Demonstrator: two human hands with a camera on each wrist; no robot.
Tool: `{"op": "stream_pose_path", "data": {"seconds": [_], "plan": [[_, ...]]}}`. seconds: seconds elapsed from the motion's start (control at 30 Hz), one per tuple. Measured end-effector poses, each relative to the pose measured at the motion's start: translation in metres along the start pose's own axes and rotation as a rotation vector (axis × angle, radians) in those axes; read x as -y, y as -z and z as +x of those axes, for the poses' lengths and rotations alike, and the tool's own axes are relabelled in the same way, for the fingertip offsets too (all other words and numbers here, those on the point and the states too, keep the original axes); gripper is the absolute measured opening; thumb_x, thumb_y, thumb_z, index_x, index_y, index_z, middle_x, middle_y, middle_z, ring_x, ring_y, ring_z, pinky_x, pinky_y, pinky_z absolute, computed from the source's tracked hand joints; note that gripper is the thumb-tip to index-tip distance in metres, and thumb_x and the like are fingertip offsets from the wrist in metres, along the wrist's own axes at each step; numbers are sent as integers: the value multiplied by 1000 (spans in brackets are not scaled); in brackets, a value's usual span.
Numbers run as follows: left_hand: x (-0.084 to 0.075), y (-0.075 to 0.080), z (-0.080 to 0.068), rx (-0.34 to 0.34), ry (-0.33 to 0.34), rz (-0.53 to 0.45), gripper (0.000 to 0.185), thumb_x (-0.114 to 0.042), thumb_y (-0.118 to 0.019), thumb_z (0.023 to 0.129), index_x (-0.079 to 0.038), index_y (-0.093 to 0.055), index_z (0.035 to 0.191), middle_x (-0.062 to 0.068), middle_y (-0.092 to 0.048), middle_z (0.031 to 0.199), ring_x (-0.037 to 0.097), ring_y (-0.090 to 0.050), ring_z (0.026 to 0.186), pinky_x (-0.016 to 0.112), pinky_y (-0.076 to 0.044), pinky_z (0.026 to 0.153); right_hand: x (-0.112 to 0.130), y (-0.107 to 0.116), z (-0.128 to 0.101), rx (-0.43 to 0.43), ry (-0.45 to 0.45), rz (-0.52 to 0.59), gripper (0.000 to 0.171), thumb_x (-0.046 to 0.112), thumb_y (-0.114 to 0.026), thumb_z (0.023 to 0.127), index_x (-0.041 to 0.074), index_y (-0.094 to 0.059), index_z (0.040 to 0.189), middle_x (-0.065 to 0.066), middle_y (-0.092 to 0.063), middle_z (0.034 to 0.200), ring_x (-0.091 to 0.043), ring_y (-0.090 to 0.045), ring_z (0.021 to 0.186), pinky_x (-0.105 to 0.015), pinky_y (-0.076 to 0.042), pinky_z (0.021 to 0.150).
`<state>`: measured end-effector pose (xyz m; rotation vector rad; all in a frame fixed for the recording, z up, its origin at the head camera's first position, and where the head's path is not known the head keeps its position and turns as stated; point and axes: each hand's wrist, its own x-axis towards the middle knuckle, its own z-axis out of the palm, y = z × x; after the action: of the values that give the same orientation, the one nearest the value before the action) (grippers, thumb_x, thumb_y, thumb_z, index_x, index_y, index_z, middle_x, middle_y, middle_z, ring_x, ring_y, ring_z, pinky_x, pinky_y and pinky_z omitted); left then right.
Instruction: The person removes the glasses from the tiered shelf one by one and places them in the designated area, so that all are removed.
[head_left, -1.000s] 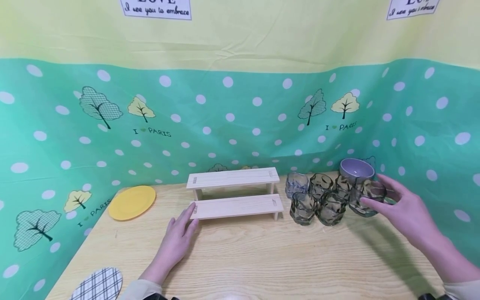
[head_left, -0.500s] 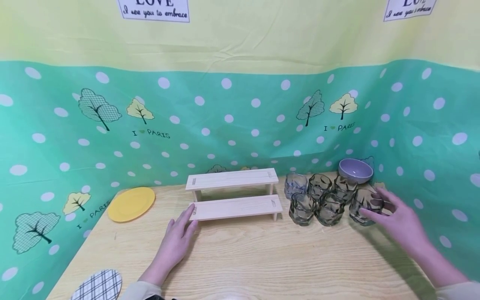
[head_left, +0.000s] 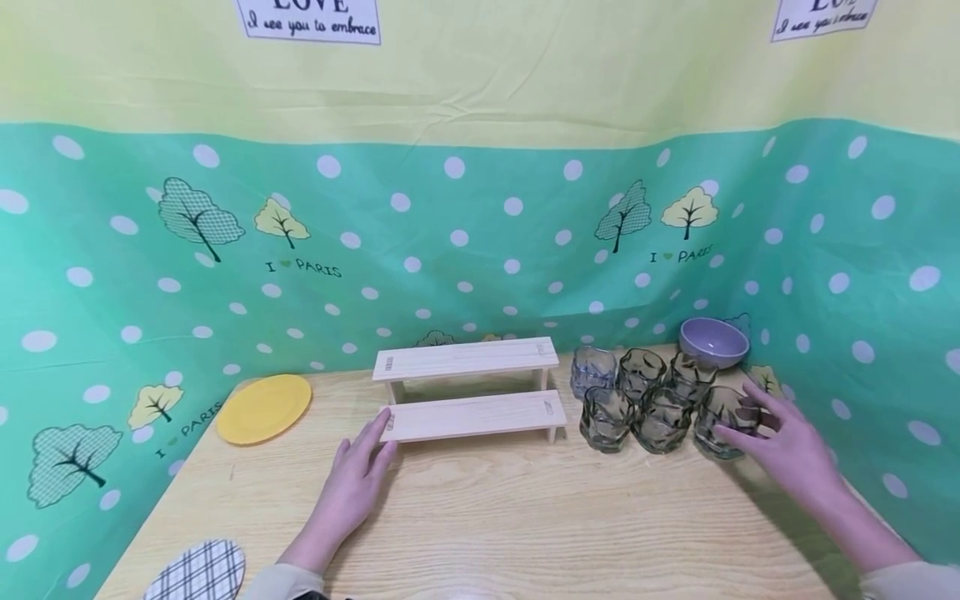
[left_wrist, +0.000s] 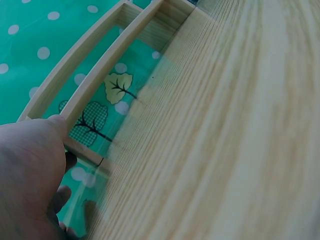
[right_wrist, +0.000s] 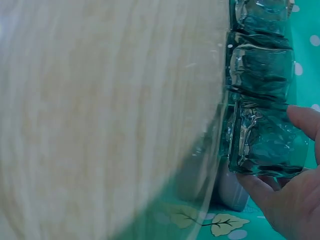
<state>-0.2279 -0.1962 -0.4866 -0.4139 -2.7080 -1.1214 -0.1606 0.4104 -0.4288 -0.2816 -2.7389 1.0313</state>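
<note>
In the head view my right hand (head_left: pixel 798 458) holds a smoky drinking glass (head_left: pixel 723 417) from its right side, thumb in front and fingers behind. That glass is upright at the right end of the front row, close beside several similar glasses (head_left: pixel 662 421). The right wrist view shows the thumb and fingers on opposite sides of the held glass (right_wrist: pixel 272 142). My left hand (head_left: pixel 358 483) touches the left end of the lower step of a two-tier wooden rack (head_left: pixel 468 417), its fingers extended. In the left wrist view the thumb lies against the rack's edge (left_wrist: pixel 95 75).
Behind the glasses a purple bowl (head_left: pixel 714 342) stands in the back right corner. A yellow plate (head_left: pixel 264 408) lies at the back left, and a checked oval mat (head_left: pixel 198 571) at the front left. Polka-dot cloth (head_left: pixel 450 225) hangs along the back and sides of the table (head_left: pixel 525 517).
My right hand has brought the glass down and a little left, away from the purple bowl and in line with the front row. The left hand stays at the rack.
</note>
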Motion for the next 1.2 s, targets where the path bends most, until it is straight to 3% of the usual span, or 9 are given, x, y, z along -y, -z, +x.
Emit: {"op": "stream_pose_path", "data": {"seconds": [0.17, 0.37, 0.5, 0.9, 1.03, 1.2], "plan": [[0, 0, 0, 1, 1, -1, 60, -31, -51, 119, -8, -37, 173, 21, -44, 171, 47, -35, 160, 74, -8, 131, -5, -5, 3, -1, 14, 13, 110, 50, -84, 98, 11, -17, 177, -44, 4, 173, -75, -5, 152, -94, -20, 106], [0, -1, 0, 2, 3, -5, 60, -32, -51, 119, -8, -37, 173, 21, -44, 171, 48, -35, 160, 74, -7, 131, -6, -10, 3, 2, 20, 2, 112, 49, -86, 97, 2, -21, 175, -49, -16, 166, -73, -39, 137, -85, -41, 101], [1, -2, 1, -7, -3, -9, 60, -31, -52, 119, -7, -38, 172, 22, -43, 171, 49, -35, 159, 75, -8, 130, -6, -11, 4, 16, 29, 2, 112, 49, -86, 97, -1, -21, 174, -48, -23, 161, -70, -47, 132, -79, -50, 97], [0, -2, -1, -6, 6, -7, 59, -30, -52, 119, -8, -38, 172, 22, -44, 170, 48, -35, 160, 74, -8, 131, -6, -9, 8, 91, 48, -28, 104, 47, -79, 104, -4, -21, 172, -53, -12, 163, -77, -46, 128, -83, -47, 100], [0, -2, -1, -11, 7, 3, 59, -31, -53, 119, -8, -38, 172, 22, -45, 169, 49, -35, 159, 73, -9, 131, -5, -8, 8, 98, 61, -41, 106, 47, -80, 103, -5, -19, 173, -52, -12, 165, -78, -35, 136, -90, -36, 103], [0, -1, 2, -14, -9, 35, 60, -32, -54, 119, -8, -39, 172, 22, -44, 170, 53, -32, 160, 73, -10, 131, 0, -4, 7, 81, 90, -61, 113, 48, -82, 101, 1, -11, 175, -47, -3, 171, -81, -22, 141, -97, -27, 98]]}}
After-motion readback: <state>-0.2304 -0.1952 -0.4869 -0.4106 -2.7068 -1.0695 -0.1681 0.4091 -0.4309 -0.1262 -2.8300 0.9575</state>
